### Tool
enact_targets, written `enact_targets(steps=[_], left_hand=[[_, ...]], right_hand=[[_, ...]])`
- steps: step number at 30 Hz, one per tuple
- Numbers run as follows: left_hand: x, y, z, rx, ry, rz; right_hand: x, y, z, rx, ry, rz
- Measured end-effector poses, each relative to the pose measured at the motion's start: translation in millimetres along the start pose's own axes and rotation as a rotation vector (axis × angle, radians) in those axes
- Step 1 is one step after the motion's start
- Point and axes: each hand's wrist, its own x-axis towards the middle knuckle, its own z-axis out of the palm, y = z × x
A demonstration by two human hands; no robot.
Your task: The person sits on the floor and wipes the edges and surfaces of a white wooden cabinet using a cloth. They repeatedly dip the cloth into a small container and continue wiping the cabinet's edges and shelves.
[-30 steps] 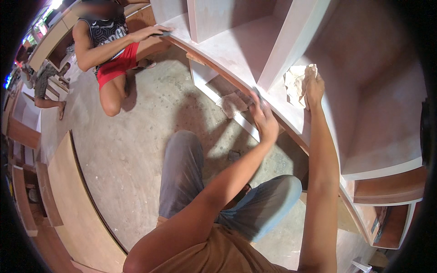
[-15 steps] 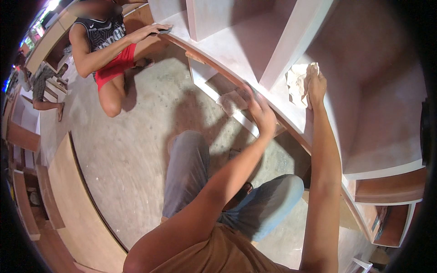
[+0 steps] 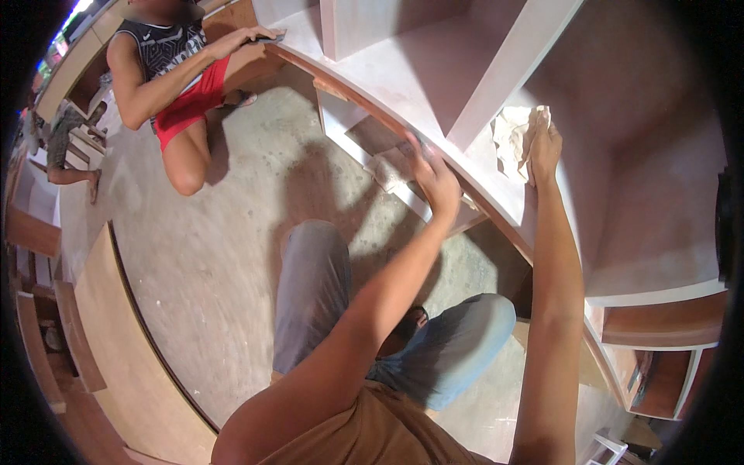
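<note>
My left hand [image 3: 436, 180] is closed at the front edge of a whitish-coated wooden cabinet [image 3: 403, 70]. A small greyish patch shows between its fingers and thumb, too unclear to name. In my right hand [image 3: 547, 149] is a crumpled cream cloth [image 3: 511, 141], pressed on the cabinet's inner surface to the right of an upright divider [image 3: 508, 77]. A rag-like light bundle [image 3: 390, 170] sits below the edge, just left of my left hand, partly hidden by it.
Across the floor [image 3: 209, 256], a person [image 3: 174, 70] in red shorts kneels with a hand on a dark flat block [image 3: 267, 39] at the cabinet's far edge. Left, a long wooden panel [image 3: 128, 333] lies beside stacked parts. Another person [image 3: 70, 147] sits farther back.
My left hand has slid slightly up and left along the cabinet edge. The right hand stays on the cloth. The other person's hand has shifted a little left in view.
</note>
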Motion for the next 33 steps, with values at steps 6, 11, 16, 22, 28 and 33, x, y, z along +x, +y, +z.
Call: enact_targets(steps=[6,11,16,22,28,33], left_hand=[[-60.4,5.7,-7.2,0.309,-0.19,0.08],[10.6,24.0,-7.8,0.213,-0.002,-0.021],[-57.3,5.8,-8.4,0.267,-0.178,0.223],[26.6,27.3,-2.7,0.075,0.009,-0.021],[-54.2,4.8,-12.2,0.194,-0.251,0.18],[3.2,20.9,1.0,0.074,0.013,0.007]], right_hand=[[17.8,9.0,-6.6,-0.209,0.086,0.036],[18.9,32.8,-5.0,-0.076,0.077,-0.079],[22.1,22.1,-7.2,-0.127,0.089,-0.027],[8.9,1.9,-4.0,-0.024,0.007,-0.002],[19.3,22.1,-8.7,-0.071,0.106,-0.016],[5.3,0.8,-3.9,-0.076,0.045,-0.006]])
